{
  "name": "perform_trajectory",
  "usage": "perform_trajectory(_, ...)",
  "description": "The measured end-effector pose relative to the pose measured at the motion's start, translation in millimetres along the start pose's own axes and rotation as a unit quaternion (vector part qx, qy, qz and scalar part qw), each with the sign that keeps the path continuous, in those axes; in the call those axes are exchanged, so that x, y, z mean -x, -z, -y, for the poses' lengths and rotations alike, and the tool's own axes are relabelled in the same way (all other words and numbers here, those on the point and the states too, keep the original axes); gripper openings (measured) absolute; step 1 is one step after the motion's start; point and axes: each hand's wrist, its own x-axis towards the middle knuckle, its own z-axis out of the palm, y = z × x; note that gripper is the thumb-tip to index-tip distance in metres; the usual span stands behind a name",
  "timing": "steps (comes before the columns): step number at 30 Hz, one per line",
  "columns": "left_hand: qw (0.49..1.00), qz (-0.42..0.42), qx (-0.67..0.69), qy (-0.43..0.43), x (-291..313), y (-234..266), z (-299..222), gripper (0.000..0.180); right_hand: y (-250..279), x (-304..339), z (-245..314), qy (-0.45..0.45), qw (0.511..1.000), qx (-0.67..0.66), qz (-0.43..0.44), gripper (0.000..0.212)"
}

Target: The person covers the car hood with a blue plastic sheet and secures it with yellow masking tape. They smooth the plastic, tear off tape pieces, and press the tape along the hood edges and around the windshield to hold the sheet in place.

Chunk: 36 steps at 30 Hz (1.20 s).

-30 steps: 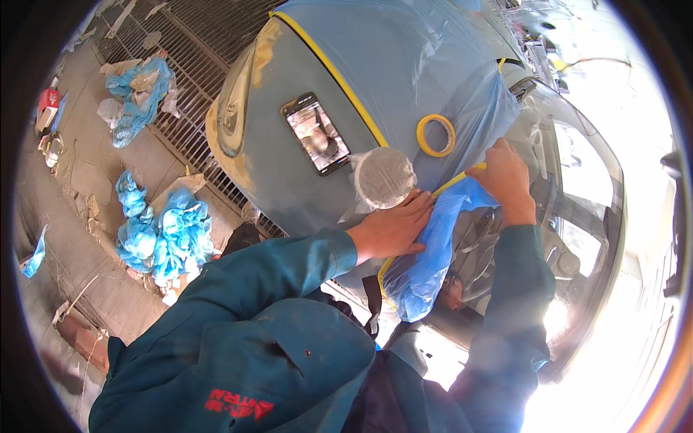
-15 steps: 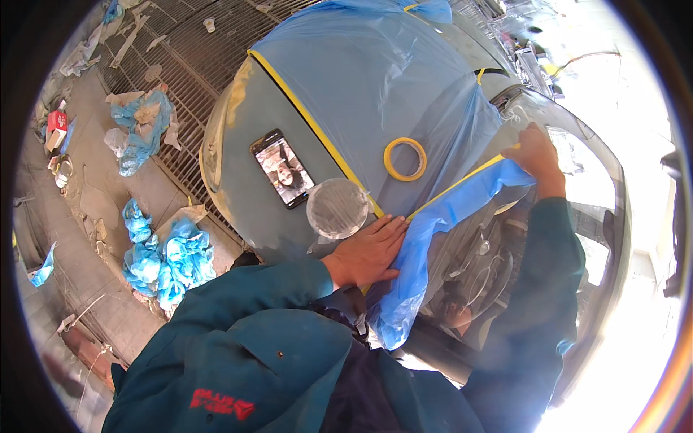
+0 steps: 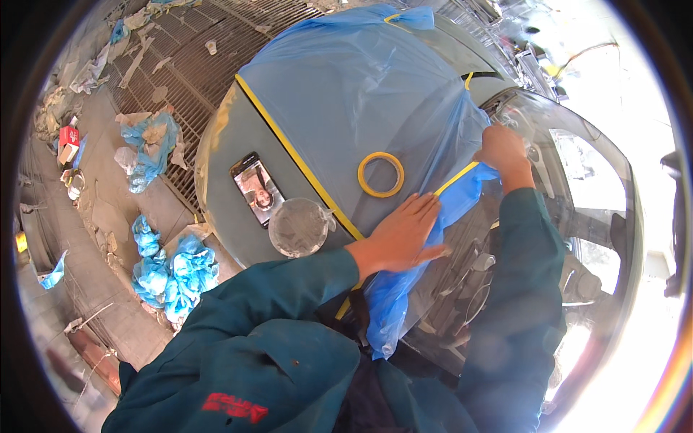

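My left hand lies with fingers stretched and thumb apart on the yellow-taped edge of a blue masking film strip. Farther right, my right hand is closed on the far end of that strip, by the windshield. Yellow masking tape runs between the two hands, and the strip's loose film hangs toward me over the glass. A larger blue plastic sheet covers the car's hood, edged with yellow tape on its left. On this sheet rests a roll of yellow tape.
Left of the sheet, a phone and a round, cloudy container sit on the bare grey panel. Crumpled blue plastic, scraps and a red box litter the floor beside a metal grate. The windshield curves away at right.
My left hand has slid up and right along the taped edge, its thumb now lifted out. My right hand still grips the strip's far end. The whole view has shifted slightly.
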Motion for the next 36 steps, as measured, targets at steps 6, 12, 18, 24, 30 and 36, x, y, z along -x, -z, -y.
perform_trajectory(6, 0.999, 0.023, -0.004, 0.033, -85.6, -12.5, 4.2, 0.100, 0.0, -4.7, -2.2, -0.002, 1.000, -0.016, 0.010, 0.042)
perform_trajectory(12, 0.998, -0.002, -0.022, 0.065, -127.5, -36.4, -12.3, 0.112, 9.0, -0.9, 2.4, -0.006, 1.000, -0.017, 0.017, 0.034)
perform_trajectory(18, 0.998, 0.024, -0.018, 0.051, -161.7, -36.7, -9.6, 0.117, 8.7, 5.7, -3.0, -0.046, 0.999, -0.018, 0.006, 0.031)
perform_trajectory(24, 0.997, 0.047, -0.005, 0.061, -161.0, -32.0, -1.7, 0.119, 13.8, -1.2, 6.6, -0.069, 0.997, -0.010, 0.028, 0.030)
perform_trajectory(30, 0.996, 0.059, -0.019, 0.065, -163.4, -34.4, 1.6, 0.120, 7.2, -6.2, 7.4, -0.076, 0.997, -0.012, 0.007, 0.029)
perform_trajectory(36, 0.995, 0.070, -0.006, 0.076, -164.6, -19.1, -1.3, 0.118, -1.4, -14.0, 0.2, -0.123, 0.990, -0.051, -0.037, 0.037)
